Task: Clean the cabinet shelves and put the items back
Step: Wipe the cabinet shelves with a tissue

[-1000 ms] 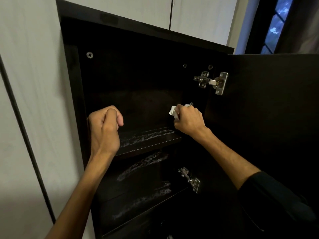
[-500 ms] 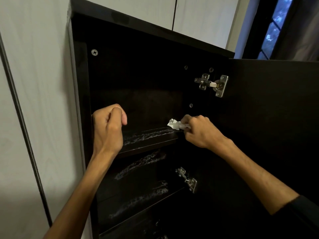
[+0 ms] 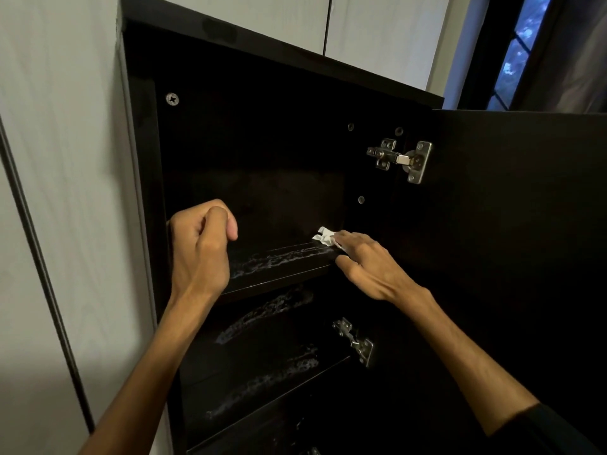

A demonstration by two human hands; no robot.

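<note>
Writing: no brand, label or lettering could be read on any surface.
Cabinet (image 3: 262, 133): dark, nearly black interior, with its door (image 3: 512, 257) swung open to the right.
Top shelf (image 3: 282, 267): dark board streaked with pale, smeared residue along its front half.
Lower shelves (image 3: 262, 366): two more dark boards below, each marked with similar pale streaks.
Tissue (image 3: 325, 237): small crumpled white wad at the right end of the top shelf, lying against the board.
Right hand (image 3: 368, 264): fingers extended and nearly flat, their tips pressing the tissue onto the shelf; thumb spread below the shelf edge.
Left hand (image 3: 200, 244): curled into a loose fist at the cabinet's left front edge; whether it gripped the edge could not be told.
Hinges: an upper metal hinge (image 3: 402, 160) and a lower metal hinge (image 3: 354, 341) joined door to carcass.
Screw (image 3: 172, 99): cross-head, upper left of the back panel.
Room: pale wood-grain panels (image 3: 65, 159) to the left and above; a window (image 3: 515, 50) with bluish light at upper right.
</note>
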